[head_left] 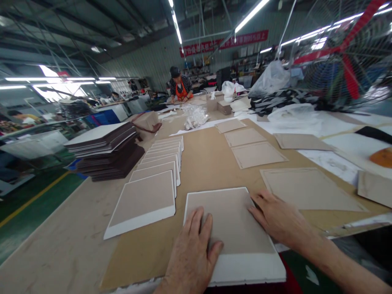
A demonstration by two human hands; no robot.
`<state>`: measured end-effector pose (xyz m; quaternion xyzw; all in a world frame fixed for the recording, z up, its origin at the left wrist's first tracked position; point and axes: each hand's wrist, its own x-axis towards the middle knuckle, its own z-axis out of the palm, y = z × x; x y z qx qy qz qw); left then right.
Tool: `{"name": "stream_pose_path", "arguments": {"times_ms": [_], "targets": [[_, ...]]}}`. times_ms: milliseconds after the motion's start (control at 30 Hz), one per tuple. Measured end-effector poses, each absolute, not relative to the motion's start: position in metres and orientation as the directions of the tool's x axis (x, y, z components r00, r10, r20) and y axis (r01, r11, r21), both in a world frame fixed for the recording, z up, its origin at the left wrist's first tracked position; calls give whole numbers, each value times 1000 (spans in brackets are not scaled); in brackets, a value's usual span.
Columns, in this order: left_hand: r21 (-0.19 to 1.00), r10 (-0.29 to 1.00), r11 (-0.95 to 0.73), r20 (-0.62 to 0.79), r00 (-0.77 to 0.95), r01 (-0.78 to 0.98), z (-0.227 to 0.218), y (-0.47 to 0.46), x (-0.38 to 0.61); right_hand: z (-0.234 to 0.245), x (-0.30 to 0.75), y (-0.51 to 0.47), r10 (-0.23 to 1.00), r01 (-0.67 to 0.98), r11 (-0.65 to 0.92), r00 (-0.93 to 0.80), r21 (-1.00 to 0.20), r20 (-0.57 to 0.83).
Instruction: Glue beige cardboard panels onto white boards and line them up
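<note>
A beige panel with white borders (232,220) lies in front of me at the table's near edge, its wide white strip toward me. My left hand (196,245) rests on its left part, fingers stretched out and thumb apart, holding nothing. At the panel's right edge, my right hand (269,212) touches with its fingers extended, the thumb lying over the surface. To the left, a row of overlapping panels of the same kind (143,196) runs away from me. Plain beige pieces (309,188) lie on the right.
A tall stack of dark brown and white sheets (107,151) stands at the left. Crumpled clear plastic (196,116) and small cardboard boxes (223,106) sit farther back. A large fan with red blades (346,49) is at the upper right. A person in an orange apron (181,87) works at the far end.
</note>
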<state>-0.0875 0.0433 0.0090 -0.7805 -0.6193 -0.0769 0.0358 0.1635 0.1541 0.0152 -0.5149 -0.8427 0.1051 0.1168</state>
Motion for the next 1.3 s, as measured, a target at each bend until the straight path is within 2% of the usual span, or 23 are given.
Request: {"name": "stream_pose_path", "arguments": {"times_ms": [67, 133, 367, 600, 767, 933, 1100, 1167, 1200, 1267, 1300], "targets": [[23, 951, -239, 209, 229, 971, 6, 43, -90, 17, 167, 166, 920, 842, 375, -389, -388, 47], [3, 942, -251, 233, 243, 968, 3, 44, -91, 18, 164, 178, 932, 841, 341, -360, -420, 35], [-108, 903, -279, 307, 299, 954, -9, 48, -97, 10, 147, 197, 918, 792, 362, -396, -492, 39], [-71, 906, -279, 312, 287, 958, -8, 46, -96, 11, 151, 197, 928, 727, 355, -351, -588, 126], [41, 932, -251, 279, 230, 967, -4, 45, -93, 22, 150, 200, 954, 590, 277, -265, -759, 143], [159, 955, -231, 226, 192, 960, 3, 42, -92, 30, 143, 198, 957, 322, 80, -289, -943, -17], [273, 964, -239, 183, 194, 932, 6, 40, -94, 41, 142, 182, 875, 60, -119, -465, -991, -133], [358, 955, -248, 246, 166, 900, 7, 39, -95, 47, 145, 175, 854, 0, -156, -502, -988, -135], [417, 946, -230, 306, 102, 879, 8, 37, -97, 51, 147, 171, 846, -31, -178, -515, -984, -137], [578, 902, -138, 409, -138, 804, 13, 32, -99, 60, 149, 164, 829, -97, -246, -537, -964, -157], [679, 872, -77, 401, -281, 731, 18, 28, -101, 64, 149, 160, 819, -125, -291, -545, -949, -179]]}}
